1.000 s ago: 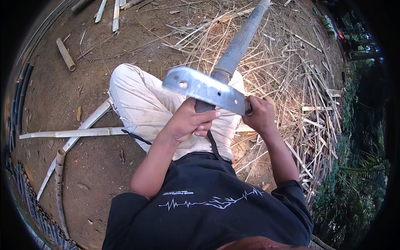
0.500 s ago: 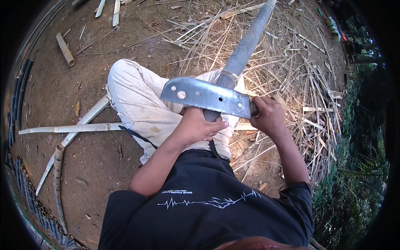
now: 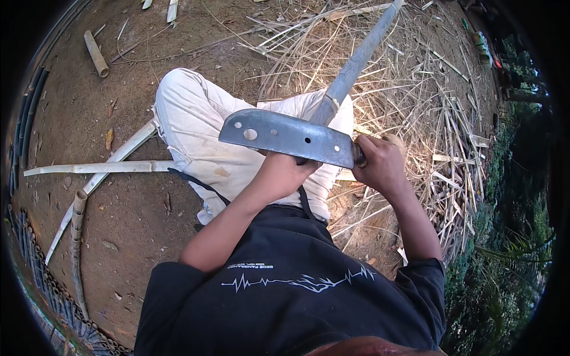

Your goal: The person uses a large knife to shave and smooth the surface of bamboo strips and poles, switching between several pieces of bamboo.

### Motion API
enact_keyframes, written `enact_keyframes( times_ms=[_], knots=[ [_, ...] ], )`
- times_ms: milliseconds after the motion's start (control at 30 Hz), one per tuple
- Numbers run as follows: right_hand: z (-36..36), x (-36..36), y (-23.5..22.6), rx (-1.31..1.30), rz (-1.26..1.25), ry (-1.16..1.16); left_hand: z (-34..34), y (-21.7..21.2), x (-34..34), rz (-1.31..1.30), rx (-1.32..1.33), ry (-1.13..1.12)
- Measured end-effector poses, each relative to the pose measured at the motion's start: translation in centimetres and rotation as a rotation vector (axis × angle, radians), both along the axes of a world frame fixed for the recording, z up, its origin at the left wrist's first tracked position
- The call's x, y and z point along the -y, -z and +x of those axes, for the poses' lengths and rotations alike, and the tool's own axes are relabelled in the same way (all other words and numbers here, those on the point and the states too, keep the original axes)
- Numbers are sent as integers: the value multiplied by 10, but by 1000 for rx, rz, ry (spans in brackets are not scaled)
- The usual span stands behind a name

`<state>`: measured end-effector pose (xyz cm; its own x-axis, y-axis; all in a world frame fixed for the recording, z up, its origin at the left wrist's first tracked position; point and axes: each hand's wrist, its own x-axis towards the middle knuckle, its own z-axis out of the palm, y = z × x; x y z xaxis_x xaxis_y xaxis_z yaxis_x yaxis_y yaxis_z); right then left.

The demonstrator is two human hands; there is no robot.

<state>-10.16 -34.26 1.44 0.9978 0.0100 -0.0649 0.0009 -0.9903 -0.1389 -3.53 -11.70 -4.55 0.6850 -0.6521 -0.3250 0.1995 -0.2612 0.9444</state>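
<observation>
My right hand [image 3: 380, 163] is closed around the handle of a broad machete [image 3: 282, 135]. The wide grey blade has several round holes or spots and points left, lying crosswise over a grey bamboo pole [image 3: 354, 66]. That pole slants from my lap away to the far right. Below the blade, my left hand [image 3: 286, 175] is closed around the pole's near end. The blade hides most of its fingers and the part of the pole under it. Whether the edge touches the bamboo, I cannot tell.
Thin bamboo strips [image 3: 309, 65] litter the ground ahead and to the right. Split bamboo lengths [image 3: 101, 168] cross at my left, with a bamboo stick [image 3: 77, 249] beside them. A short bamboo piece [image 3: 96, 54] lies farther off. Dark poles [image 3: 32, 121] line the left edge.
The machete blade has tilted, its tip shifting slightly left. My left hand has turned, so its thumb and the pole's end are now mostly hidden. Both hands keep their grip.
</observation>
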Motion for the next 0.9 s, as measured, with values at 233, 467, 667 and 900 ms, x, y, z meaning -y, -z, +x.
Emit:
enact_keyframes(
  times_ms=[233, 467, 667, 900],
  knots=[
    [-4, 4, -1, 14, -55, -74, -9, 10, -5, -18, 38, -66],
    [-1, 16, -4, -101, 13, 211, -2, -1, -9, 43, 88, -28],
    [1, 2, 5, -68, -53, 47, -6, -1, -18, 105, 209, -75],
    [22, 27, 15, 47, -83, 31, 6, -17, -23, 264, 400, -39]
  ],
)
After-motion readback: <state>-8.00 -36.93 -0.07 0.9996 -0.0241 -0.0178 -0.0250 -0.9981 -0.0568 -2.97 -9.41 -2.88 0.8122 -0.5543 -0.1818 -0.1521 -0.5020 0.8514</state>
